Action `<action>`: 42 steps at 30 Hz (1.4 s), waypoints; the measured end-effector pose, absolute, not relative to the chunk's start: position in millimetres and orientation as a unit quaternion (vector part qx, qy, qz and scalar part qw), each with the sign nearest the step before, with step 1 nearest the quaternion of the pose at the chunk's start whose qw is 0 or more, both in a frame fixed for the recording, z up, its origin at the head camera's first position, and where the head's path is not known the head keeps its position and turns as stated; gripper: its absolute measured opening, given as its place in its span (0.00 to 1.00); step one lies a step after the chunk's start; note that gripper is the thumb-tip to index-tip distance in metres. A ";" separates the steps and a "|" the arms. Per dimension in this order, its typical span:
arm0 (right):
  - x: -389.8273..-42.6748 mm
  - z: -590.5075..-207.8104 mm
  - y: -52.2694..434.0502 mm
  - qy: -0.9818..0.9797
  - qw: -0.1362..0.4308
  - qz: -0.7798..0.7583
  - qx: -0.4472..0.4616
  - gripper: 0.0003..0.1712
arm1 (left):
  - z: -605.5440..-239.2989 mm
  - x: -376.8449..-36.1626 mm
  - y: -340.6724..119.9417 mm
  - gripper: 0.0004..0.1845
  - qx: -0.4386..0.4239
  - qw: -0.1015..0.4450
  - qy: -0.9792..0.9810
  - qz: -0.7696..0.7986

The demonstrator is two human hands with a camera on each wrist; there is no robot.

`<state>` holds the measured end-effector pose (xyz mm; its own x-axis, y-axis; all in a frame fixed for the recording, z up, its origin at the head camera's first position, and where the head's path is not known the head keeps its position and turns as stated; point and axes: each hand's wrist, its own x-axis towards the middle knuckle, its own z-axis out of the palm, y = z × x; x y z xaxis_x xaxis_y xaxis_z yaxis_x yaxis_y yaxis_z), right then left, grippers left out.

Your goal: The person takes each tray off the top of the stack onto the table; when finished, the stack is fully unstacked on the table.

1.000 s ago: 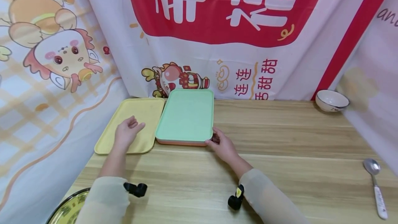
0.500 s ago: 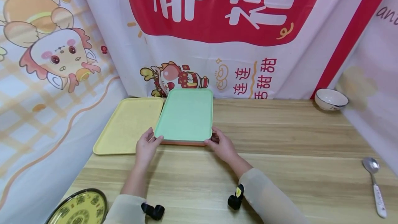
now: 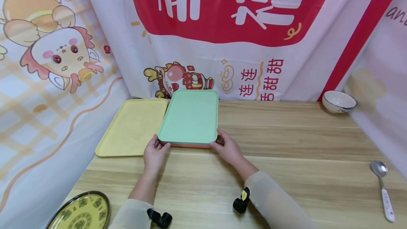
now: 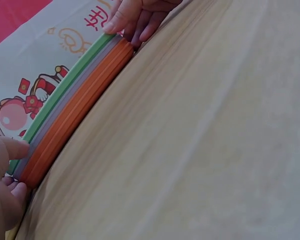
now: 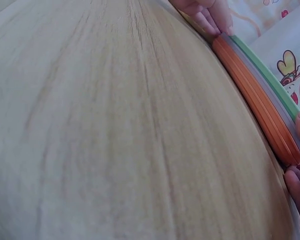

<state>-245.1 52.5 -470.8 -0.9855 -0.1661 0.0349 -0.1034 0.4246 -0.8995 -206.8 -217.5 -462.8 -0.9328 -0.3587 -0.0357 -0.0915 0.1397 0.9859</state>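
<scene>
- Left hand (image 3: 154, 153) has come off the yellow tray (image 3: 131, 127) and now pinches the near left corner of the green tray (image 3: 190, 117).
- Right hand (image 3: 226, 148) still grips the near right corner, thumb on the rim.
- Green tray tops a stack of orange trays (image 4: 72, 127), just right of the yellow one on the wooden table (image 3: 286, 158).
- Bowl (image 3: 338, 101) and spoon (image 3: 383, 190) sit far right.

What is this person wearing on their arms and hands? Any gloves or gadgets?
No gloves: the left hand and right hand are bare. Both forearms are covered by loose, pale cream long sleeves. At each wrist sits a small black device, the left wrist device plain black, the right wrist device with a small yellow mark. No rings or watches show.
</scene>
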 end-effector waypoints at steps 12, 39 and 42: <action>-249.2 -466.9 51.9 0.838 0.050 -0.539 -0.072 0.41 | -472.4 -209.2 -213.2 0.34 0.154 0.155 -0.795 -0.566; -249.2 -454.2 35.2 0.629 0.126 -0.767 0.018 0.36 | -474.2 -207.0 -204.4 0.31 0.196 0.179 -0.774 -0.575; -248.5 -451.9 34.2 0.601 0.132 -0.788 0.023 0.37 | -474.2 -207.2 -204.4 0.30 0.198 0.180 -0.776 -0.571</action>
<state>-248.5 34.2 -451.9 -0.9639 -0.1812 -0.1953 0.2362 -0.2422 -0.9410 -207.2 -204.4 -474.2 -0.8575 -0.5117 0.0533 -0.1017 0.2700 0.9575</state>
